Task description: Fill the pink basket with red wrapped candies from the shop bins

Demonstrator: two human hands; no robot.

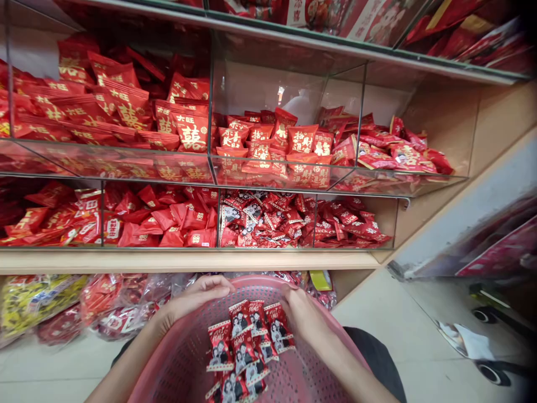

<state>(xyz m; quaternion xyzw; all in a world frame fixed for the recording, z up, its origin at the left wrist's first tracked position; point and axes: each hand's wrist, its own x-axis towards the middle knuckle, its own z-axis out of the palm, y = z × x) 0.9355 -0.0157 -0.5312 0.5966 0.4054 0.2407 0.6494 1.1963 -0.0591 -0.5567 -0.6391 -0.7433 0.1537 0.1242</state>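
A pink plastic basket (168,358) with a perforated wall sits low in front of me, tilted toward me. Inside lie several small red candy packets (243,350) printed with black-and-white cartoon figures. My left hand (205,294) is closed on the far left part of the basket's rim. On the rim's far right side, my right hand (302,310) is also closed, slightly blurred, with its fingertips partly hidden. Just beyond the basket, similar red packets (268,218) fill a compartment of the lower shelf.
Clear-fronted shelves hold red packets with gold characters (193,131) and plain red packets (176,218). A wooden shelf edge (184,262) runs above the basket. Bagged goods (42,302) lie beneath at left. Wheeled chair legs (495,372) stand on the tiled floor at right.
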